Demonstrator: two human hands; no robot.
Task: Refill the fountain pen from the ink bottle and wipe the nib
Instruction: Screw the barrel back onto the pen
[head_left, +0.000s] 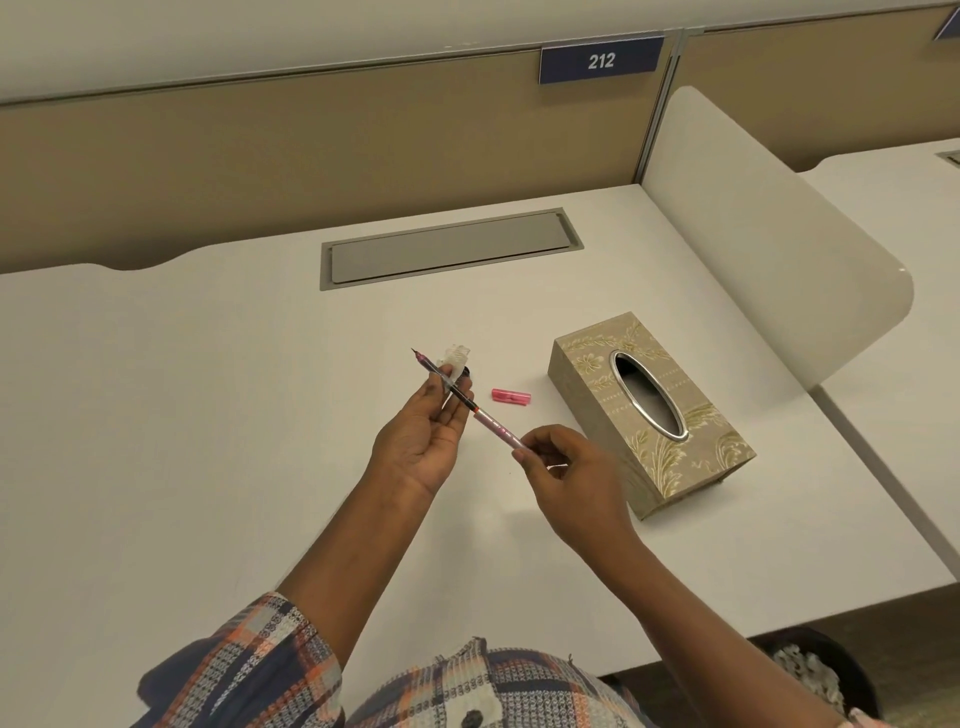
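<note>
A slim fountain pen (483, 415) with a dark front section and a pink barrel slants over the white desk (208, 415), its nib pointing up and to the left. My left hand (426, 431) pinches the dark front section. My right hand (561, 467) grips the pink barrel's rear end. Just behind my left fingers stands a small clear ink bottle (457, 358), partly hidden by the pen and my fingers. A pink pen cap (511, 396) lies on the desk to the right of the bottle.
A patterned beige tissue box (649, 415) with an oval opening sits to the right of my hands. A grey cable hatch (452, 247) is set in the desk behind. A white divider panel (753, 234) rises at right. A dark bin (815, 670) stands below the desk edge.
</note>
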